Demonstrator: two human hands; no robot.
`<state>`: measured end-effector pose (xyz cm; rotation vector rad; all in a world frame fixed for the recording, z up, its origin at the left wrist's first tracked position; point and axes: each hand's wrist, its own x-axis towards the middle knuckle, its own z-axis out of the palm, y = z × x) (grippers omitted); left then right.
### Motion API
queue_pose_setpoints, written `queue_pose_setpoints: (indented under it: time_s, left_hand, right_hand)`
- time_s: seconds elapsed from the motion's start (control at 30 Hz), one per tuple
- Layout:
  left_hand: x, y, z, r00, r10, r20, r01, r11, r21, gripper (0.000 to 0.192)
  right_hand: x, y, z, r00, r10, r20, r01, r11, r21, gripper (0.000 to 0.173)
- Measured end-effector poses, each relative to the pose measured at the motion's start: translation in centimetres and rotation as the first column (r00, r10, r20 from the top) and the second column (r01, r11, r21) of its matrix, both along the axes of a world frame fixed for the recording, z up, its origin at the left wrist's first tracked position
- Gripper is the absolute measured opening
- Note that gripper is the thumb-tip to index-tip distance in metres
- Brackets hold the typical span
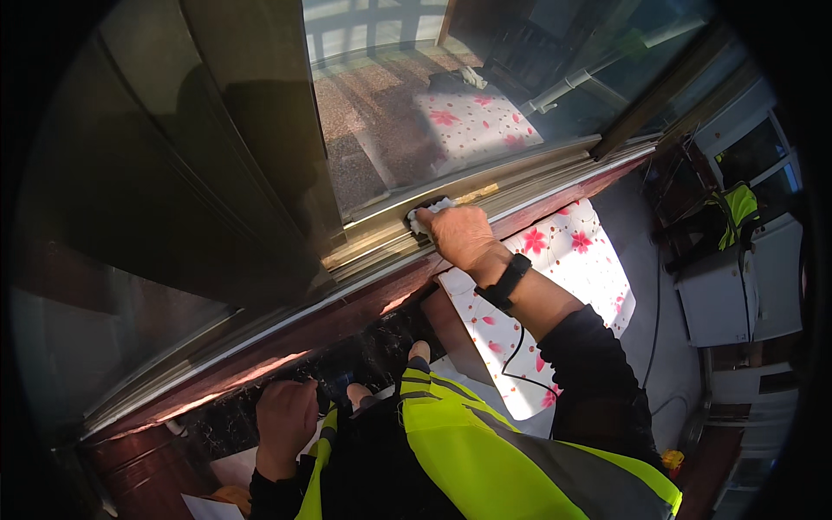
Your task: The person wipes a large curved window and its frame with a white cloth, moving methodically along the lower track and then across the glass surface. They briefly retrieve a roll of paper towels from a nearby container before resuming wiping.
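Observation:
My right hand (460,235), with a black wristband (508,281) at the wrist, grips a crumpled white cloth or tissue (434,209). It presses the wad into the sliding window's track (513,190), beside the lower edge of the glass pane (377,123). Something dark at the wad's edge is too covered to identify. Lower left, my left hand (286,416) is curled in front of the dark marbled strip (227,426) below the sill. Its fingertips are hidden, so I cannot tell whether it holds anything.
Right of my legs lies a white sheet with pink flowers (539,250), crossed by a black cord (513,361). A dark window panel (260,149) stands left. At far right, a yellow-green reflective vest (740,211) is above a white cabinet (715,305). A cable (655,331) runs along the floor.

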<state>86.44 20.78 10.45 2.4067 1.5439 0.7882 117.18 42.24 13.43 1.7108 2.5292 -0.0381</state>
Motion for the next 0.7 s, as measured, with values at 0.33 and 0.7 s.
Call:
queue_pose_setpoints:
  time_s: [0.33,0.7]
  left_hand:
    - [0.2,0.4,-0.3,0.998,0.066,0.010,-0.066,0.998,-0.002,0.017]
    - [0.2,0.4,-0.9,0.998,0.070,0.008,-0.070,0.997,-0.020,0.018]
  right_hand:
    - [-7.7,-1.5,-1.3,0.872,0.115,-0.477,-0.213,0.964,-0.158,0.037]
    - [-6.5,-1.6,-1.5,0.924,0.174,-0.341,-0.224,0.968,-0.111,0.038]
